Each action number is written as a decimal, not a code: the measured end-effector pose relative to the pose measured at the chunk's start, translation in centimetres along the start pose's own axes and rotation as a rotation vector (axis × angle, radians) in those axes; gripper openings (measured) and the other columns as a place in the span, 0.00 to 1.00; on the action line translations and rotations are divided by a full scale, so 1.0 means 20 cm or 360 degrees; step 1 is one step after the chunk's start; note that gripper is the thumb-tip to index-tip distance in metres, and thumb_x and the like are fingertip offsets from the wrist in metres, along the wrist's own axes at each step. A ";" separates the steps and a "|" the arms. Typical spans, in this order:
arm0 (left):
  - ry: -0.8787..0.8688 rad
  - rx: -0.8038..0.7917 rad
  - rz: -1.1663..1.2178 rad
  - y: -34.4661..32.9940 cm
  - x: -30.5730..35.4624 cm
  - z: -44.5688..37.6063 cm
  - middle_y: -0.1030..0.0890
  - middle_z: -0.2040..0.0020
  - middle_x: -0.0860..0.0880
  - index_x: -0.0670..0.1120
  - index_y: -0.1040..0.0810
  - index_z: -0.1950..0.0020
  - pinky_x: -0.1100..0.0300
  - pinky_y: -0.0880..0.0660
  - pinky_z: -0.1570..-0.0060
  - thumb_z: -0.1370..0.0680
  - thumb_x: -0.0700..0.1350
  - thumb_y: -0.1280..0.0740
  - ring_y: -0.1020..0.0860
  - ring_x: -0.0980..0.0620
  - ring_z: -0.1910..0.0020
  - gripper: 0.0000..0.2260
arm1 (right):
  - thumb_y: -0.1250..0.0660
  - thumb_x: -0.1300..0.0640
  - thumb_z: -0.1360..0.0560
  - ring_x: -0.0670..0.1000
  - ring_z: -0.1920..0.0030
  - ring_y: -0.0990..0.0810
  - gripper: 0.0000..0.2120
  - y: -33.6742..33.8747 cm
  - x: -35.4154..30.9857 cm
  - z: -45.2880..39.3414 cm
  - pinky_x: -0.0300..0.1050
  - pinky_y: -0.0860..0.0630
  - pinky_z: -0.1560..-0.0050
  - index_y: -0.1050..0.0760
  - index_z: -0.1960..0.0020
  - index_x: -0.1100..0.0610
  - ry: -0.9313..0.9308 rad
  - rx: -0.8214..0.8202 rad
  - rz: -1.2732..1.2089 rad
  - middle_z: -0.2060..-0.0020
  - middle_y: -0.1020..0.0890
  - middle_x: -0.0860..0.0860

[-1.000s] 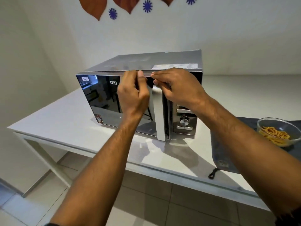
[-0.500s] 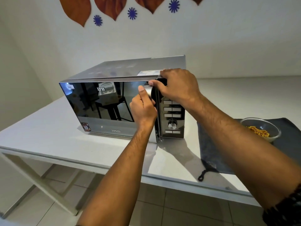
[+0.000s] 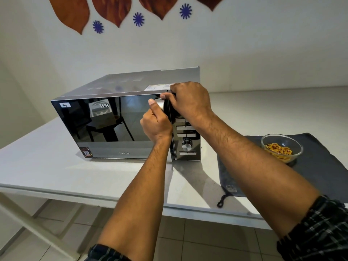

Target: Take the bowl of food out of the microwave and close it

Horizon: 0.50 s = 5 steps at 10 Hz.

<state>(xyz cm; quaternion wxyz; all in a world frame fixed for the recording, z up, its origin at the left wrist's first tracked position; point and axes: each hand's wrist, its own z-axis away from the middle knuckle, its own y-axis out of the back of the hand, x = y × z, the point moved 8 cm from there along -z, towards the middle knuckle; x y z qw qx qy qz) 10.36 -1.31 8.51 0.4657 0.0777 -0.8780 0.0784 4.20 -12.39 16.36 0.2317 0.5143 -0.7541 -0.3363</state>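
The microwave point(image 3: 120, 117) door is seen flush with the body, its upright handle at the right edge gripped by the left hand point(image 3: 156, 123), thumb raised; the right hand point(image 3: 190, 100) is curled over the top corner beside it. The bowl of food point(image 3: 281, 148) is set on the dark cloth point(image 3: 320, 166) on the table point(image 3: 47, 166), well to the right, nearer the right hand.

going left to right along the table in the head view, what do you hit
microwave door → left hand on the door's handle edge → right hand at the microwave's top right corner → control panel → dark cloth with the glass bowl of food standing on it
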 end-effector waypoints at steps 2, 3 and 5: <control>-0.0194 0.0108 0.0039 0.08 0.04 0.07 0.26 0.48 0.46 0.41 0.26 0.46 0.66 0.26 0.51 0.18 0.51 0.43 0.25 0.60 0.52 0.15 | 0.45 0.40 0.18 0.53 0.25 0.30 0.28 0.00 0.13 0.21 0.49 0.37 0.25 0.29 0.25 0.56 0.0204 0.0269 -0.0230 0.26 0.26 0.53; -0.0491 0.0083 0.0072 0.10 0.11 0.21 0.27 0.36 0.42 0.39 0.29 0.34 0.63 0.31 0.35 0.18 0.48 0.41 0.27 0.54 0.36 0.17 | 0.43 0.44 0.17 0.52 0.21 0.36 0.28 -0.01 0.30 0.40 0.49 0.41 0.22 0.35 0.22 0.58 0.0135 0.0502 -0.0196 0.22 0.33 0.53; -0.1126 -0.0903 -0.0359 -0.25 0.13 0.75 0.41 0.18 0.44 0.42 0.40 0.19 0.52 0.49 0.20 0.17 0.52 0.47 0.47 0.49 0.17 0.27 | 0.47 0.48 0.16 0.52 0.19 0.45 0.29 -0.13 0.95 0.85 0.50 0.46 0.20 0.47 0.18 0.58 -0.0324 0.0204 -0.0074 0.18 0.42 0.54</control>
